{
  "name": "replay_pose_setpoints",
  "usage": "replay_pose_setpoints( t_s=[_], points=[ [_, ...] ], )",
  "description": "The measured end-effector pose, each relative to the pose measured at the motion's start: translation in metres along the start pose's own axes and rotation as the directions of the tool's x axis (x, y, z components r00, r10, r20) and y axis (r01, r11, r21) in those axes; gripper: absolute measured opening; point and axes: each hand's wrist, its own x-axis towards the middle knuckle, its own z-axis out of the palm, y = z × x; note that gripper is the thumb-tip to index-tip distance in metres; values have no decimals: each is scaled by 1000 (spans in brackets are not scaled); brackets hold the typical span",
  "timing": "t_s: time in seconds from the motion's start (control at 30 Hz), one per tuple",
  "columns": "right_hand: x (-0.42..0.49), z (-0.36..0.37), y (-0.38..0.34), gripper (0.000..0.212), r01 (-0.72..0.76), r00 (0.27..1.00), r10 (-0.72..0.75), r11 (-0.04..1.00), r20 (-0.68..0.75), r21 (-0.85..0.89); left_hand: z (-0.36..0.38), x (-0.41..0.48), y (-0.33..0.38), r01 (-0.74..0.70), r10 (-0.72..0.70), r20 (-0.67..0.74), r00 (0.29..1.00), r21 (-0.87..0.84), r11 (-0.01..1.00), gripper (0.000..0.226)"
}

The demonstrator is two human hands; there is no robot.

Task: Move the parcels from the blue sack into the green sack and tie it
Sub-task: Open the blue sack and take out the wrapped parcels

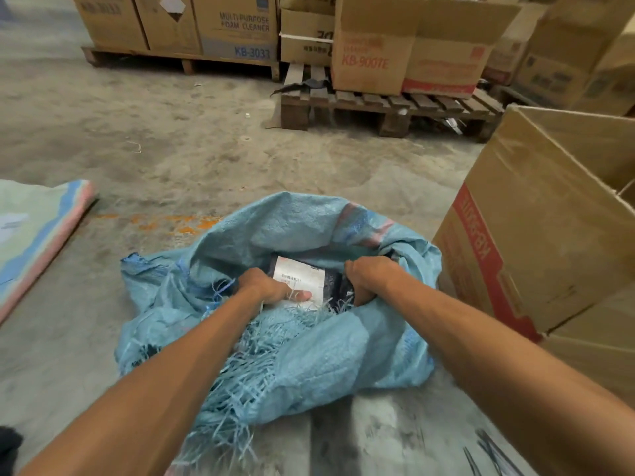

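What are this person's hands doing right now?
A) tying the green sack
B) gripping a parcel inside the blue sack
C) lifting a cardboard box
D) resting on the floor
B: the left hand and right hand both reach into the blue sack and hold the white-labelled parcel.

Stacked cartons (374,46) on wooden pallets (388,104), open carton (536,242) at right, concrete floor (171,149)

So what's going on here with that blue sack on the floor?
A person is reaching into the open blue sack with both hands. The left hand and right hand grip a dark parcel with a white label, which sits inside the sack, not yet lifted out. The green sack lies flat on the floor to the left. A large cardboard box stands to the right.
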Motion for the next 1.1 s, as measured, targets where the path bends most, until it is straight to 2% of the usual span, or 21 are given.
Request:
replay_pose_setpoints(
  t_s=[0.1, 0.13, 0.17, 0.23, 0.27, 0.3, 0.37, 0.47, 0.6, 0.7, 0.8, 0.9, 0.97, 1.03, 1.1],
  points=[
    [1, -9, 3, 42, 13, 988, -12, 1000, 151, -5, 0, -1, -4, -45, 45, -51, 998, -15, 999, 99],
    [6, -13, 8, 36, 23, 978, -21, 1000, 208, -7, -1, -2, -5, -62, 60, -69, 996, -25, 998, 90],
    [13, -16, 14, 42, 33, 964, -34, 999, 263, 6, -1, -4, -6, -61, 58, -80, 995, -37, 997, 86],
    [-4, -33, 21, 62, 43, 943, -62, 997, 328, 65, -3, -8, -10, -63, 61, -62, 996, -43, 997, 105],
    [-16, -40, 22, 66, 36, 933, -79, 991, 351, 130, -3, -9, -13, -62, 59, -52, 997, -58, 996, 117],
    [-25, -46, 23, 63, 27, 922, -89, 985, 376, 169, -3, -11, -14, -60, 56, -51, 997, -68, 996, 120],
    [-28, -50, 24, 61, 32, 912, -91, 988, 399, 152, -3, -9, -17, -77, 70, -65, 995, -118, 990, 109],
    [-10, -42, 21, 73, 94, 922, -100, 995, 375, 33, -8, -7, -17, -77, 61, -66, 996, -271, 959, 101],
    [-23, -42, 7, 60, 97, 941, -60, 991, 333, -97, -10, -12, -17, -83, 61, -77, 995, -330, 940, 105],
    [-38, -49, 6, 54, 70, 951, -47, 996, 307, -63, -12, -20, -16, -119, 84, -102, 991, -408, 905, 103],
    [-56, -59, 12, 48, 111, 951, -132, 990, 280, 87, -21, -26, -16, -203, 153, -177, 972, -314, 928, 84],
    [-71, -70, 19, 43, 192, 969, -222, 953, 110, 233, -34, -36, -17, -358, 301, -261, 917, -207, 911, 67],
    [-75, -73, 21, 47, 240, 967, -255, 903, -5, 356, -41, -42, -18, -459, 398, -295, 869, -180, 870, 61],
    [-78, -75, 24, 61, 266, 958, -275, 755, -78, 599, -46, -49, -17, -512, 451, -344, 823, -109, 852, 53],
    [-84, -79, 29, 91, 259, 956, -267, 578, -121, 774, -51, -51, -17, -510, 441, -374, 816, -105, 854, 39]
  ],
)
